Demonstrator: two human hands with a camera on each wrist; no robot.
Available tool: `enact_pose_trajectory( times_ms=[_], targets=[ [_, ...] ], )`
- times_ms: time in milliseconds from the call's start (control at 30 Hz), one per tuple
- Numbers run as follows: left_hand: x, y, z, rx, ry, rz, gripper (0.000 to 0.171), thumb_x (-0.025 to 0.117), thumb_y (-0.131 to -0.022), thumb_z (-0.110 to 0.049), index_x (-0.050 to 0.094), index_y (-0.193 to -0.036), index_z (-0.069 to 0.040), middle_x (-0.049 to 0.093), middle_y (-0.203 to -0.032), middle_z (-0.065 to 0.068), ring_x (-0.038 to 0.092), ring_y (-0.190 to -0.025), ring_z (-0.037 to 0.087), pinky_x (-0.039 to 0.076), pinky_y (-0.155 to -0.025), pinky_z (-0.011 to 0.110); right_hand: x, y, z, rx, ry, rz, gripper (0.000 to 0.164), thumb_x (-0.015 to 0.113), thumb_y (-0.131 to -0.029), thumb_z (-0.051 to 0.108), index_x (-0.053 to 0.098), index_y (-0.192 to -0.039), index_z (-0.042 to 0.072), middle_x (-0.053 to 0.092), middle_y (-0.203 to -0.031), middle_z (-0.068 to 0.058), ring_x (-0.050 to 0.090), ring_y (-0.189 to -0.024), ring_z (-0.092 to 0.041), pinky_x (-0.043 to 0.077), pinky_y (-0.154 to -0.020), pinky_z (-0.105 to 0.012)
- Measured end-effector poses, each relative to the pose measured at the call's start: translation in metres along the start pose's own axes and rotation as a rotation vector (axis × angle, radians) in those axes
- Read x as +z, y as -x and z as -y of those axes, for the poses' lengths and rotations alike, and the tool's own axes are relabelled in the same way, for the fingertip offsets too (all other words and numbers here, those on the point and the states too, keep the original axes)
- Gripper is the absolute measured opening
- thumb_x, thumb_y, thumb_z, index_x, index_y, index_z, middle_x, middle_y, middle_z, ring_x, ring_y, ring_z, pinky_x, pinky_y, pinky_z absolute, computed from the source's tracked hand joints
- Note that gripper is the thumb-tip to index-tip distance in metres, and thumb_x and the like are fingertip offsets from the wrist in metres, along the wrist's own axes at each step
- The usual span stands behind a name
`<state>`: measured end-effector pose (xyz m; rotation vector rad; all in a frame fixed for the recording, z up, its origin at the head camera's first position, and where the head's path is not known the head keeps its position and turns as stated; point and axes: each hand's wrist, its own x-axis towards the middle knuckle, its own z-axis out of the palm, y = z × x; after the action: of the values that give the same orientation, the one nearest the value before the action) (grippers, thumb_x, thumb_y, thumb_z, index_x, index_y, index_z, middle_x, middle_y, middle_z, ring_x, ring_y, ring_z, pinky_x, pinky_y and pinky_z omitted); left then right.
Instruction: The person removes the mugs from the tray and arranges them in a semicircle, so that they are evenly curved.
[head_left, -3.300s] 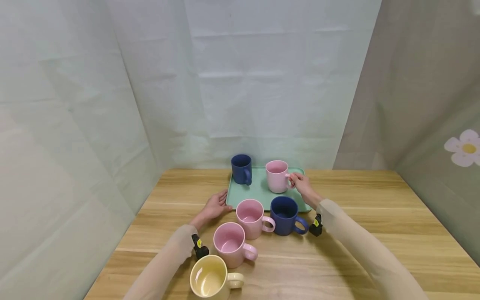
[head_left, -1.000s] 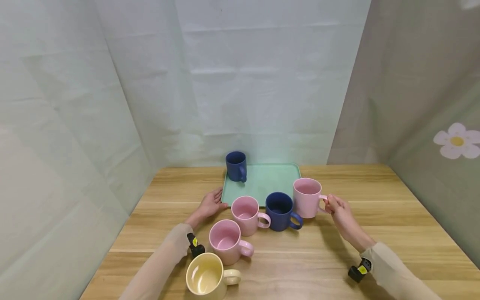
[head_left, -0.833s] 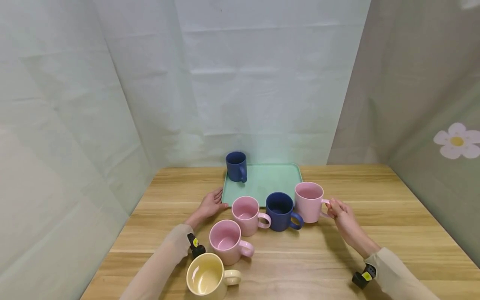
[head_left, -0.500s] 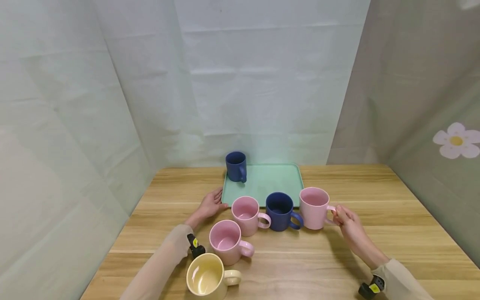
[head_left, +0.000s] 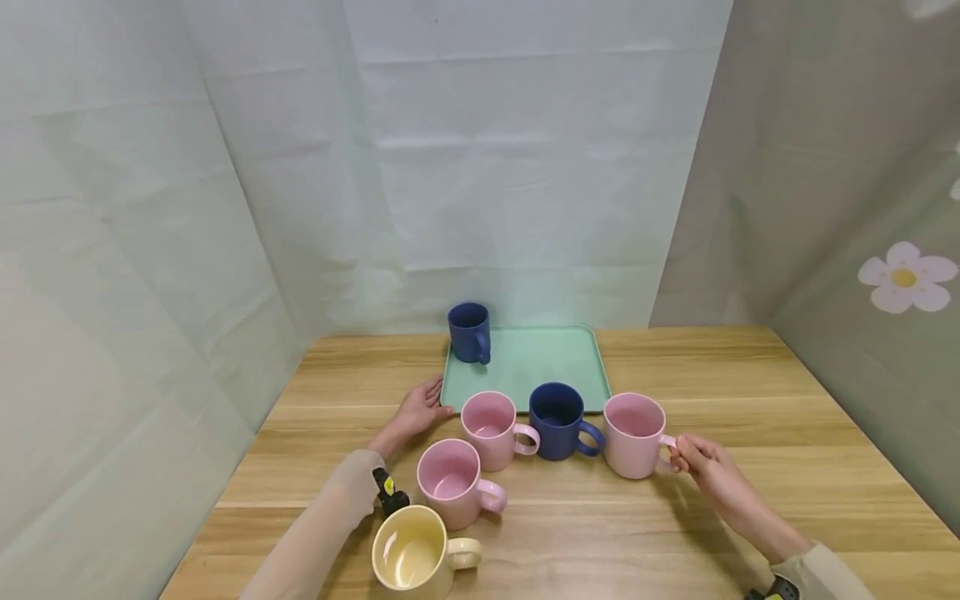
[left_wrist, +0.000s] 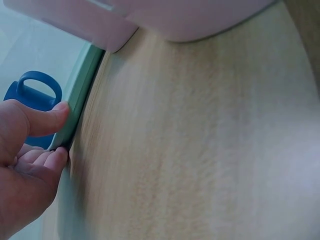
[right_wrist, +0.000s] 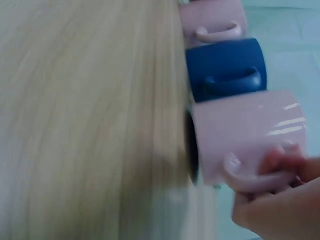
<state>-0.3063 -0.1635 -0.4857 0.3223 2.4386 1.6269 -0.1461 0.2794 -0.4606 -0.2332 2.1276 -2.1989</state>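
Note:
My right hand (head_left: 716, 479) grips the handle of a pink mug (head_left: 633, 442), upright at the right end of the mugs in front of the tray. In the right wrist view a dark gap shows under this pink mug (right_wrist: 245, 135), close over the table. At the near left corner of the green tray (head_left: 540, 367), my left hand (head_left: 416, 412) pinches the rim. The left wrist view shows the thumb (left_wrist: 50, 120) on top of the rim and fingertips (left_wrist: 57, 157) at its underside. A blue mug (head_left: 468, 333) stands on the tray's far left.
In front of the tray stand another blue mug (head_left: 556, 421) and a pink mug (head_left: 489, 429). Nearer are a second pink mug (head_left: 450, 483) and a yellow mug (head_left: 411, 554), beside the left forearm. Cloth walls (head_left: 517, 183) enclose the wooden table (head_left: 570, 542).
My right hand has lifted the pink mug off the tray, carried it right and toward me, and lowered it beside the front blue mug. My left hand has stayed at the tray's corner.

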Motion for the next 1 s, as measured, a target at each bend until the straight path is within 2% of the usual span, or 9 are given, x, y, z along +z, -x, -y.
enact_pose_trajectory(
  times_ms=[100, 167, 433, 600, 700, 800, 867, 933, 1000],
  targets=[
    [-0.001, 0.001, 0.001, -0.004, -0.013, -0.008, 0.075, 0.062, -0.086, 0.008, 0.018, -0.146, 0.016, 0.022, -0.153, 0.032, 0.027, -0.142, 0.041, 0.029, -0.117, 0.047, -0.008, 0.003, 0.001, 0.025, 0.066, 0.134, 0.028, 0.037, -0.105, 0.015, 0.053, -0.083, 0.010, 0.047, -0.074, 0.010, 0.051, -0.076, -0.004, 0.046, -0.072, -0.018],
    [-0.001, 0.002, 0.001, -0.010, -0.023, -0.013, 0.075, 0.062, -0.086, 0.008, 0.018, -0.147, 0.015, 0.022, -0.153, 0.031, 0.027, -0.142, 0.040, 0.029, -0.117, 0.047, -0.011, 0.004, 0.001, 0.039, 0.107, 0.193, 0.028, 0.036, -0.105, 0.015, 0.051, -0.083, 0.009, 0.048, -0.077, 0.010, 0.052, -0.080, -0.003, 0.048, -0.077, -0.016],
    [-0.001, 0.004, 0.001, -0.006, -0.025, -0.008, 0.075, 0.061, -0.086, 0.008, 0.017, -0.146, 0.016, 0.021, -0.153, 0.033, 0.027, -0.141, 0.042, 0.029, -0.117, 0.048, -0.013, 0.002, 0.008, 0.101, 0.117, 0.285, 0.027, 0.035, -0.105, 0.014, 0.053, -0.087, 0.005, 0.054, -0.089, 0.005, 0.059, -0.094, 0.001, 0.052, -0.090, -0.012],
    [0.000, 0.002, 0.001, -0.011, -0.016, -0.012, 0.075, 0.061, -0.087, 0.009, 0.017, -0.147, 0.015, 0.021, -0.154, 0.032, 0.026, -0.142, 0.041, 0.029, -0.117, 0.047, -0.008, 0.002, 0.018, 0.118, 0.287, 0.253, 0.030, 0.038, -0.104, 0.013, 0.057, -0.093, -0.008, 0.061, -0.095, -0.004, 0.061, -0.092, 0.001, 0.055, -0.085, -0.013],
    [-0.001, 0.002, 0.001, -0.003, -0.004, -0.011, 0.075, 0.060, -0.086, 0.009, 0.017, -0.147, 0.015, 0.020, -0.154, 0.032, 0.026, -0.142, 0.041, 0.029, -0.118, 0.047, -0.006, 0.001, 0.024, 0.113, 0.414, 0.246, 0.030, 0.038, -0.104, 0.012, 0.057, -0.094, -0.010, 0.060, -0.093, -0.009, 0.057, -0.089, 0.002, 0.057, -0.083, -0.018],
    [-0.001, 0.004, -0.005, -0.005, 0.003, -0.001, 0.075, 0.060, -0.086, 0.009, 0.016, -0.147, 0.015, 0.020, -0.154, 0.032, 0.026, -0.142, 0.041, 0.029, -0.118, 0.047, -0.008, 0.000, 0.030, 0.039, 0.602, 0.229, 0.028, 0.039, -0.103, 0.008, 0.061, -0.096, -0.008, 0.065, -0.094, -0.012, 0.059, -0.088, 0.000, 0.059, -0.080, -0.024],
    [-0.001, 0.003, -0.005, -0.004, 0.002, -0.001, 0.075, 0.060, -0.086, 0.009, 0.017, -0.147, 0.016, 0.020, -0.153, 0.032, 0.026, -0.142, 0.042, 0.029, -0.117, 0.047, -0.009, -0.001, 0.035, -0.026, 0.740, 0.178, 0.025, 0.042, -0.101, 0.005, 0.064, -0.096, -0.006, 0.068, -0.093, -0.011, 0.063, -0.086, -0.004, 0.059, -0.076, -0.026],
    [0.000, 0.003, -0.005, -0.010, 0.001, -0.005, 0.075, 0.061, -0.086, 0.009, 0.017, -0.147, 0.015, 0.020, -0.154, 0.032, 0.026, -0.142, 0.042, 0.029, -0.117, 0.047, -0.008, -0.003, 0.041, -0.081, 0.866, 0.088, 0.023, 0.045, -0.099, 0.003, 0.067, -0.094, -0.002, 0.070, -0.089, -0.008, 0.065, -0.083, -0.011, 0.057, -0.069, -0.025],
    [0.001, 0.000, 0.000, -0.007, -0.002, -0.010, 0.075, 0.061, -0.086, 0.008, 0.017, -0.147, 0.015, 0.021, -0.154, 0.031, 0.026, -0.142, 0.041, 0.029, -0.117, 0.047, -0.005, -0.006, 0.048, -0.105, 0.934, 0.003, 0.020, 0.048, -0.098, 0.002, 0.067, -0.092, 0.001, 0.068, -0.084, -0.006, 0.064, -0.079, -0.015, 0.053, -0.063, -0.023]
  ],
)
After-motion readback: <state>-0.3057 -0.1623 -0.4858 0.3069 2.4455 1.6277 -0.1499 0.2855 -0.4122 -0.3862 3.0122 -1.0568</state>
